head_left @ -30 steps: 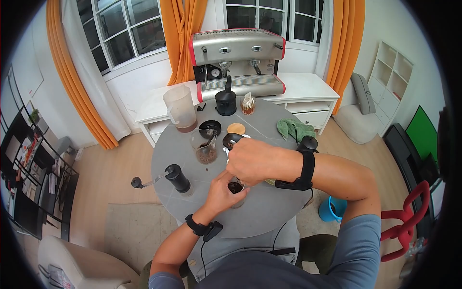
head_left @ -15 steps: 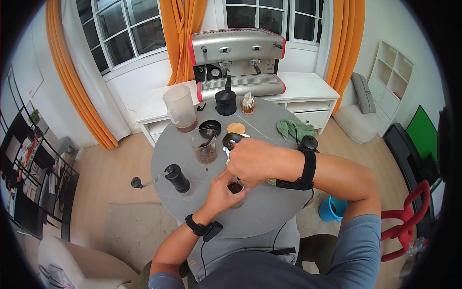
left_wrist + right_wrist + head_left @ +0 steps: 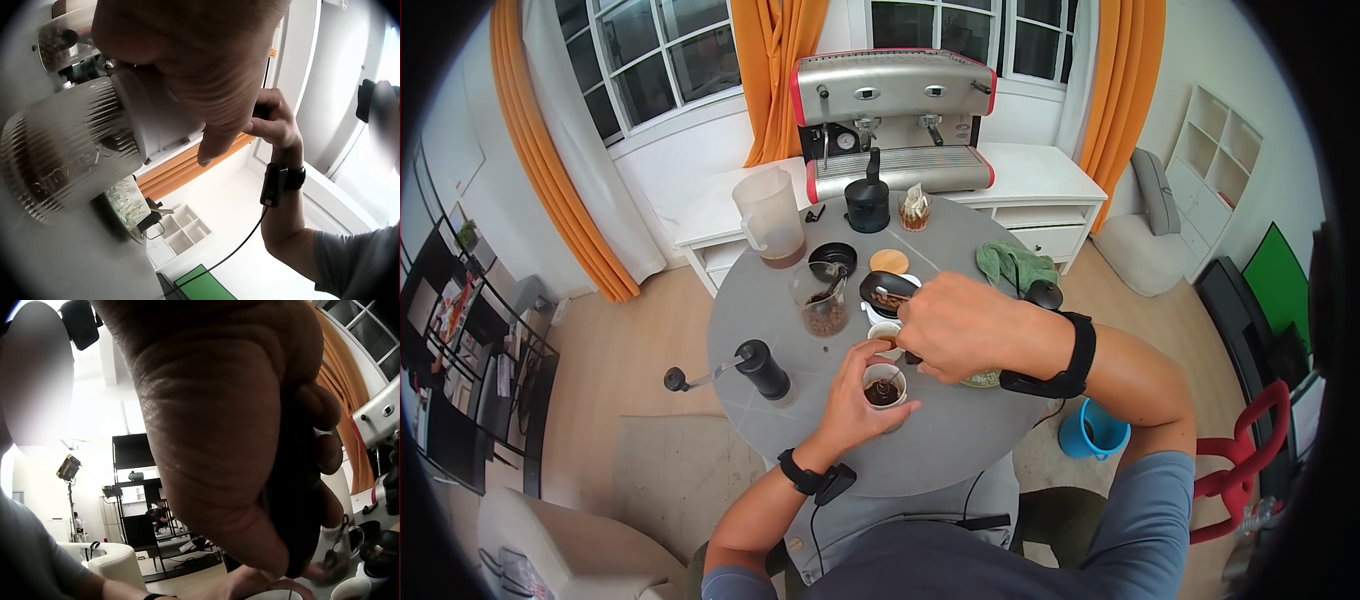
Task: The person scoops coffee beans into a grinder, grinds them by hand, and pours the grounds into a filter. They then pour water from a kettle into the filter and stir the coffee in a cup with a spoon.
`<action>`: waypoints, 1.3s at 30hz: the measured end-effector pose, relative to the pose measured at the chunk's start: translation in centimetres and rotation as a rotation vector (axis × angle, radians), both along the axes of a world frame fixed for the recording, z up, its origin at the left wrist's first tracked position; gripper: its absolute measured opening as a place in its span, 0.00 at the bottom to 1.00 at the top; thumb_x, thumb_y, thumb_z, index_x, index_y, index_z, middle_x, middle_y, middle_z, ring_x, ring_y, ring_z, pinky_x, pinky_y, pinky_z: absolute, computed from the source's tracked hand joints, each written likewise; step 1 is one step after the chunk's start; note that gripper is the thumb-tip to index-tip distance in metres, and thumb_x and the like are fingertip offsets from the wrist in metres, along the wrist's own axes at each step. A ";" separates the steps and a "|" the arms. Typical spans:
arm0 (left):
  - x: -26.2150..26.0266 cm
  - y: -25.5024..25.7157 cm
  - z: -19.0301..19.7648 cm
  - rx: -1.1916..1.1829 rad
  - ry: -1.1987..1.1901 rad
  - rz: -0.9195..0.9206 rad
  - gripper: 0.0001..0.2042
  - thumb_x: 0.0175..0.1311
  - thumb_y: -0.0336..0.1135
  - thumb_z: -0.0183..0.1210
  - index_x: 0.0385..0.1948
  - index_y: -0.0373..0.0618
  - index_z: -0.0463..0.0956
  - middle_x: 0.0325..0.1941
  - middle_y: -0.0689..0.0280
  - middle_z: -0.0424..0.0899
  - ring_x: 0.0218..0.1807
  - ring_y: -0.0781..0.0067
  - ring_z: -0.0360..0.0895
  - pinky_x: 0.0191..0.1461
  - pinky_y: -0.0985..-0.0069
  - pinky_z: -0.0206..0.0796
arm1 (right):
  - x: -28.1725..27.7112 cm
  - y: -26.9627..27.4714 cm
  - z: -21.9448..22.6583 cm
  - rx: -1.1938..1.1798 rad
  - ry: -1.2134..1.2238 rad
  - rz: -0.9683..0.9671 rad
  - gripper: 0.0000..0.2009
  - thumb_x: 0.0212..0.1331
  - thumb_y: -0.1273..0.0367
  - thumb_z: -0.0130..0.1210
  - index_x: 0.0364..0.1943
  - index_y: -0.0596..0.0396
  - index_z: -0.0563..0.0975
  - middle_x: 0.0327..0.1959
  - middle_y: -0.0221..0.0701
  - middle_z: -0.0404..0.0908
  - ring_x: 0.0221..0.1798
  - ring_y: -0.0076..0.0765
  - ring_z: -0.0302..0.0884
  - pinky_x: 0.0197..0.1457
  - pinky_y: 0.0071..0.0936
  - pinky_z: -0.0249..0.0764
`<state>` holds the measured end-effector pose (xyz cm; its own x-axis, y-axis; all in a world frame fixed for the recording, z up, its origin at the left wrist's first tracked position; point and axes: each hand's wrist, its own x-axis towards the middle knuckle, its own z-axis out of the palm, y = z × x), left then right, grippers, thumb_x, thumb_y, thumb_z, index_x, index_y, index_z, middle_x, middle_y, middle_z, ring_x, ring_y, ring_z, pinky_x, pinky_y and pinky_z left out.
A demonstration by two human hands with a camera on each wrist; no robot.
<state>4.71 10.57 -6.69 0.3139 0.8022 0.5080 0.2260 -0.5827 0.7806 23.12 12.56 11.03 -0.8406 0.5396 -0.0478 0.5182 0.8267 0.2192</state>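
My left hand (image 3: 855,398) holds what looks like a hand grinder body (image 3: 884,388), its white rim facing up. Dark contents and a thin central shaft show inside. From the left wrist view, its white collar sits over a ribbed clear glass base (image 3: 81,140). Just above and right of it, my right hand (image 3: 960,325) grips a long black object (image 3: 294,500), mostly hidden in the fist; I cannot tell its kind. A black scoop-like dish (image 3: 887,291) of coffee beans lies beyond the right hand's fingers. Beside the left fingertips stands a small white cup (image 3: 887,334) with brown liquid.
On the round grey table (image 3: 820,450) are a glass beaker of beans (image 3: 824,310), a black crank grinder (image 3: 763,370), a plastic pitcher (image 3: 772,220), a black pot (image 3: 867,200), a wooden lid (image 3: 889,262) and a green cloth (image 3: 1012,265). An espresso machine (image 3: 895,110) stands behind.
My right hand has moved up and right, away from the top of the grinder body, uncovering its opening and the small white cup. The left hand still holds the body.
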 end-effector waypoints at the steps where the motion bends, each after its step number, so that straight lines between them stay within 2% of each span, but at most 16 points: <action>1: -0.1 -0.1 -0.1 -0.025 -0.018 -0.007 0.42 0.42 0.35 0.81 0.61 0.41 0.66 0.57 0.58 0.77 0.58 0.64 0.80 0.62 0.67 0.72 | 0.2 -0.1 0.1 -0.004 -0.002 0.002 0.10 0.41 0.65 0.69 0.23 0.58 0.84 0.26 0.41 0.84 0.32 0.51 0.85 0.36 0.43 0.79; 3: -0.5 -0.1 -0.5 -0.051 -0.036 -0.012 0.42 0.42 0.36 0.81 0.62 0.42 0.65 0.58 0.58 0.77 0.59 0.65 0.80 0.63 0.67 0.71 | 0.7 -0.2 0.2 -0.009 0.028 -0.010 0.12 0.43 0.63 0.70 0.24 0.58 0.84 0.27 0.39 0.83 0.34 0.49 0.85 0.37 0.43 0.79; 5: -0.7 -0.1 -1.1 -0.061 -0.037 -0.011 0.43 0.41 0.37 0.82 0.62 0.42 0.65 0.59 0.57 0.77 0.55 0.62 0.82 0.58 0.68 0.75 | 1.0 -0.3 0.2 -0.015 0.022 -0.013 0.12 0.44 0.63 0.70 0.25 0.58 0.84 0.28 0.38 0.83 0.35 0.48 0.85 0.38 0.42 0.79; 9: -1.0 -0.1 -1.6 -0.078 -0.041 -0.006 0.43 0.41 0.39 0.82 0.62 0.42 0.66 0.57 0.58 0.79 0.56 0.63 0.81 0.59 0.68 0.74 | 1.3 -0.1 -0.1 -0.032 0.018 0.016 0.11 0.44 0.63 0.70 0.27 0.56 0.84 0.29 0.35 0.83 0.39 0.45 0.85 0.38 0.41 0.79; 21: -1.1 -0.2 -0.3 -0.081 0.039 -0.012 0.41 0.41 0.40 0.83 0.60 0.43 0.68 0.57 0.58 0.79 0.57 0.60 0.81 0.59 0.67 0.74 | 0.4 -0.2 -0.2 -0.037 -0.005 0.109 0.08 0.42 0.70 0.64 0.28 0.60 0.82 0.27 0.36 0.80 0.34 0.43 0.84 0.34 0.38 0.78; 28: -0.9 -0.3 -0.5 -0.092 0.051 -0.020 0.41 0.43 0.39 0.82 0.60 0.43 0.68 0.57 0.58 0.80 0.56 0.58 0.82 0.58 0.66 0.75 | 0.1 0.0 -0.8 -0.032 0.011 0.109 0.10 0.42 0.70 0.64 0.29 0.61 0.83 0.28 0.38 0.81 0.34 0.44 0.84 0.34 0.38 0.79; 31: -0.8 -0.2 -0.3 -0.099 0.050 -0.025 0.40 0.44 0.38 0.81 0.60 0.43 0.67 0.57 0.57 0.80 0.56 0.57 0.83 0.58 0.66 0.76 | -0.1 0.1 -0.8 -0.060 -0.009 0.132 0.09 0.42 0.70 0.64 0.27 0.61 0.83 0.27 0.38 0.81 0.33 0.44 0.84 0.34 0.38 0.78; 33: -0.9 -0.2 -0.1 -0.098 0.054 -0.027 0.39 0.45 0.38 0.81 0.60 0.43 0.67 0.58 0.57 0.80 0.57 0.57 0.83 0.58 0.66 0.76 | -0.1 0.3 -1.4 0.052 0.094 0.228 0.06 0.42 0.66 0.63 0.16 0.52 0.82 0.15 0.34 0.77 0.24 0.37 0.80 0.29 0.34 0.71; 34: -0.9 -0.3 -0.1 -0.112 0.048 -0.028 0.39 0.45 0.38 0.81 0.60 0.43 0.68 0.58 0.57 0.81 0.57 0.57 0.83 0.58 0.66 0.76 | -0.2 0.2 -1.3 0.053 0.094 0.229 0.06 0.42 0.66 0.63 0.16 0.52 0.82 0.15 0.34 0.77 0.24 0.37 0.80 0.29 0.34 0.71; 36: -0.8 -0.3 -0.1 -0.125 0.042 -0.029 0.39 0.45 0.38 0.80 0.60 0.43 0.68 0.58 0.57 0.81 0.57 0.57 0.83 0.58 0.66 0.75 | -0.4 0.2 -1.1 -0.045 0.029 0.172 0.07 0.42 0.69 0.63 0.21 0.60 0.83 0.27 0.39 0.81 0.31 0.42 0.83 0.34 0.37 0.77; 39: -0.8 -0.2 -0.3 -0.093 0.045 -0.023 0.38 0.45 0.38 0.80 0.60 0.43 0.68 0.57 0.56 0.81 0.56 0.57 0.83 0.58 0.66 0.76 | -0.4 0.2 -1.4 -0.012 0.042 0.172 0.07 0.42 0.69 0.63 0.21 0.60 0.83 0.27 0.40 0.81 0.31 0.41 0.83 0.34 0.36 0.76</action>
<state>3.90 10.37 -6.95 0.3534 0.8377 0.4164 0.2491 -0.5133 0.8213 22.69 12.78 9.61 -0.9219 0.3871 -0.0161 0.3772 0.9063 0.1904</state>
